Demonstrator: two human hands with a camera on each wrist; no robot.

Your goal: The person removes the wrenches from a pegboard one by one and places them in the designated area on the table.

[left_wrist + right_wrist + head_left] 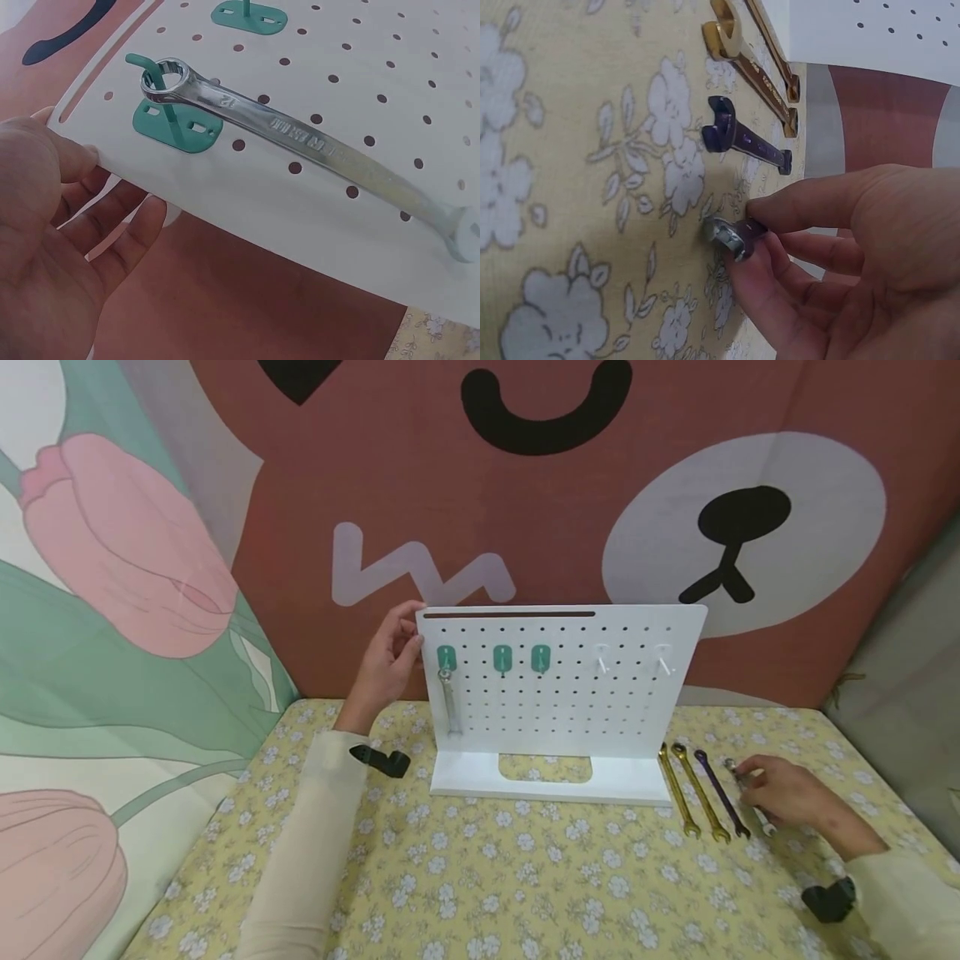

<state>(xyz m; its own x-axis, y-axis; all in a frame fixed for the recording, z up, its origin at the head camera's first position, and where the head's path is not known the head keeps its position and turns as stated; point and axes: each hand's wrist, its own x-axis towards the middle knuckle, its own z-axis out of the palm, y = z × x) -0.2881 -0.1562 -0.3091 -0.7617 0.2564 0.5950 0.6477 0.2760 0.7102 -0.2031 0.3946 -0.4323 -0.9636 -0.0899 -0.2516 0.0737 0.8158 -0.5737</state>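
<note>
My left hand [386, 660] grips the upper left edge of a white pegboard [465, 770], thumb on the front and other fingers behind. Close to it, a silver combination wrench [300, 142] hangs by its ring end from a green hook [178, 133]. On the right side of the table, my right hand [787, 789] pinches another silver wrench [731, 236] between thumb and fingers, which cover its middle. Left of that hand lie a purple wrench [722, 793] and two gold wrenches, the nearer gold wrench [700, 793] and the farther gold wrench [677, 791].
Two more green hooks, a middle one [502, 658] and one right of it [541, 658], show no tool on them. Two clear hooks sit farther right, the outer clear hook [663, 660] near the board's edge. A flowered tablecloth [525, 877] covers the table.
</note>
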